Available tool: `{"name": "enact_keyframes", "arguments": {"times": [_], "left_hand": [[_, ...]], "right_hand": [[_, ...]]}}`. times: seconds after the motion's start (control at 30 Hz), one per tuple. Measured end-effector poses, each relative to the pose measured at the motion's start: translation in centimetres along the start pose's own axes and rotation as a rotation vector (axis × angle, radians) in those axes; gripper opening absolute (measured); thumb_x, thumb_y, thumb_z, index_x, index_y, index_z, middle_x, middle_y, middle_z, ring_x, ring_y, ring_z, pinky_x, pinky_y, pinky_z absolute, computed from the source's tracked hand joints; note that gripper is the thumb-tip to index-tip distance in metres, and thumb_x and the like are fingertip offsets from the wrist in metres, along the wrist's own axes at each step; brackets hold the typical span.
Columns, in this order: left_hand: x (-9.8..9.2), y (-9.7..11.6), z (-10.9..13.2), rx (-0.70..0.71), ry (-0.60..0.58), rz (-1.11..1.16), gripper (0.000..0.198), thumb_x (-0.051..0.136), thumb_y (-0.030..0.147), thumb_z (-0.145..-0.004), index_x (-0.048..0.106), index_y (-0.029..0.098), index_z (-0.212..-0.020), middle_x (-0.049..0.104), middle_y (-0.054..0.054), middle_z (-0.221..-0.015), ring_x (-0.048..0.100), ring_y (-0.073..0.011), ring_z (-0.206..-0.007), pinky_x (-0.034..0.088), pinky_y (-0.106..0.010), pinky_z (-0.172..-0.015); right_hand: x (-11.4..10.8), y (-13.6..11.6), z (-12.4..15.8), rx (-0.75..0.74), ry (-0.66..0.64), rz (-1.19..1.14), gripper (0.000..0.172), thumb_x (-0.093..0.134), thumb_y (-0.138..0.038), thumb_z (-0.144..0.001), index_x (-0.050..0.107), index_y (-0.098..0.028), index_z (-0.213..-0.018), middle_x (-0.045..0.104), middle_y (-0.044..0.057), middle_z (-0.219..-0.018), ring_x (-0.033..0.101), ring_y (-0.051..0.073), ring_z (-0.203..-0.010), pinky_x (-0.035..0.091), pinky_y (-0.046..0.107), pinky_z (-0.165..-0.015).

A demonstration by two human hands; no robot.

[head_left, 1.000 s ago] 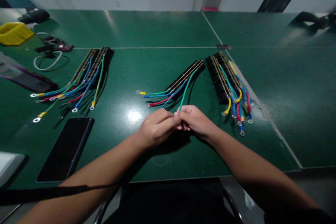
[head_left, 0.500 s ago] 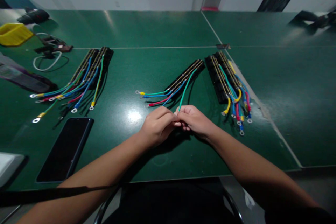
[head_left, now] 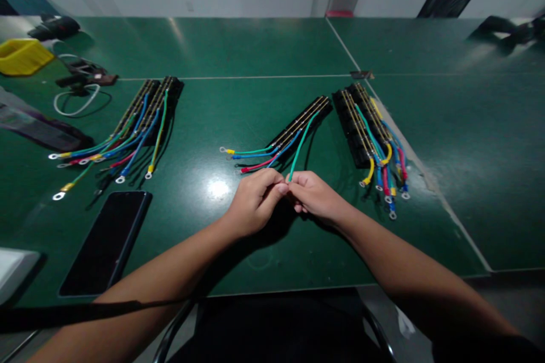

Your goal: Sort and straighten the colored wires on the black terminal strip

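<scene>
My right hand (head_left: 314, 195) pinches the lower end of a green wire (head_left: 301, 146), whose upper end joins the black terminal strip (head_left: 302, 119) at the middle of the table. Against it, fingertips meeting, is my left hand (head_left: 258, 198), closed, with its thumb on top; what it holds is hidden between the fingers. From the same strip, a green wire with a yellow sleeve, a blue wire and a red wire (head_left: 259, 166) run to the left and end in ring lugs. Another blue wire passes behind my left fingers.
Two wired strips (head_left: 159, 105) lie at the left, two more (head_left: 360, 125) to the right. A phone (head_left: 106, 244) rests near the front left edge. Farther back are a yellow bin (head_left: 25, 57), a white cable (head_left: 76, 110) and a dark tool (head_left: 54, 26).
My left thumb and fingers have shifted slightly at the wire's end, and the left hand has turned a little. The strips have not moved.
</scene>
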State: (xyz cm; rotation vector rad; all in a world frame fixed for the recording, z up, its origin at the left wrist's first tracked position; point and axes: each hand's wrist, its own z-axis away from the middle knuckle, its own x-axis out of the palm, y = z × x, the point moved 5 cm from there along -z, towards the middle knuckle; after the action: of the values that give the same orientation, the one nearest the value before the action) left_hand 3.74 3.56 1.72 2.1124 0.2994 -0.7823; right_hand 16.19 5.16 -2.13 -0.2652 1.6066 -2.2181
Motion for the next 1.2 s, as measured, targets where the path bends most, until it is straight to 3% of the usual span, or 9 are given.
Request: {"name": "enact_keyframes", "arguments": {"times": [0.07,0.17,0.23,0.33,0.57,0.8,1.07,1.2], "left_hand": [[0.1,0.0,0.1,0.056,0.012,-0.013,0.016,0.046,0.023,-0.094,0.054,0.016,-0.083,0.057,-0.002,-0.075,0.051,-0.0129,-0.069,0.039,-0.025,-0.064],[0.4,0.2,0.7,0.259,0.084,-0.057,0.010,0.051,0.020,-0.092,0.056,0.016,-0.084,0.055,-0.002,-0.076,0.050,-0.0137,-0.070,0.040,-0.026,-0.066],[0.6,0.1,0.8,0.276,0.104,-0.072,0.007,0.052,0.019,-0.092,0.056,0.017,-0.087,0.056,-0.003,-0.078,0.050,-0.0140,-0.072,0.040,-0.027,-0.067],[0.7,0.2,0.6,0.238,0.066,-0.085,0.012,0.049,0.021,-0.093,0.055,0.017,-0.083,0.056,-0.003,-0.076,0.049,-0.0148,-0.071,0.040,-0.028,-0.066],[0.3,-0.2,-0.2,-0.029,-0.065,0.054,0.020,0.043,0.024,-0.096,0.052,0.016,-0.079,0.054,0.000,-0.072,0.049,-0.0125,-0.067,0.038,-0.025,-0.063],[0.3,0.2,0.3,0.134,0.022,0.000,0.016,0.046,0.024,-0.094,0.054,0.016,-0.083,0.056,-0.003,-0.077,0.050,-0.0144,-0.073,0.039,-0.027,-0.068],[0.2,-0.3,-0.1,-0.070,-0.037,0.123,0.020,0.043,0.024,-0.096,0.053,0.016,-0.080,0.055,0.000,-0.071,0.051,-0.0117,-0.066,0.039,-0.024,-0.063],[-0.1,-0.1,0.2,0.019,0.016,0.065,0.017,0.047,0.024,-0.094,0.055,0.016,-0.081,0.056,-0.001,-0.075,0.051,-0.0127,-0.069,0.039,-0.025,-0.065]], "right_hand": [[0.0,0.0,0.0,0.000,-0.005,-0.002,0.019,0.054,-0.024,-0.081,0.047,-0.017,-0.065,0.045,-0.006,-0.045,0.040,0.005,-0.035,0.026,0.015,-0.033],[0.1,-0.1,0.0,-0.013,-0.032,-0.017,0.019,0.050,-0.022,-0.081,0.046,-0.017,-0.063,0.044,-0.006,-0.043,0.039,0.005,-0.035,0.026,0.014,-0.034],[0.2,-0.1,-0.1,-0.023,-0.046,-0.009,0.020,0.050,-0.023,-0.081,0.046,-0.017,-0.063,0.043,-0.007,-0.042,0.038,0.005,-0.035,0.025,0.015,-0.034],[0.2,-0.1,-0.1,-0.043,-0.064,-0.005,0.020,0.051,-0.025,-0.081,0.045,-0.018,-0.063,0.042,-0.007,-0.042,0.037,0.005,-0.035,0.025,0.015,-0.034],[0.2,0.1,0.0,-0.043,-0.053,0.005,0.017,0.053,-0.025,-0.081,0.045,-0.018,-0.067,0.041,-0.008,-0.048,0.040,0.005,-0.036,0.024,0.015,-0.033],[0.3,0.0,-0.2,-0.048,-0.060,-0.031,0.023,0.049,-0.027,-0.084,0.045,-0.017,-0.064,0.042,-0.006,-0.046,0.038,0.004,-0.036,0.027,0.014,-0.033],[0.3,0.1,0.0,-0.050,-0.057,-0.020,0.019,0.053,-0.026,-0.082,0.046,-0.018,-0.066,0.042,-0.008,-0.046,0.039,0.005,-0.035,0.024,0.014,-0.033],[0.3,-0.1,0.0,-0.051,-0.043,-0.033,0.022,0.053,-0.029,-0.082,0.045,-0.018,-0.065,0.043,-0.007,-0.046,0.041,0.005,-0.035,0.026,0.015,-0.033]]}}
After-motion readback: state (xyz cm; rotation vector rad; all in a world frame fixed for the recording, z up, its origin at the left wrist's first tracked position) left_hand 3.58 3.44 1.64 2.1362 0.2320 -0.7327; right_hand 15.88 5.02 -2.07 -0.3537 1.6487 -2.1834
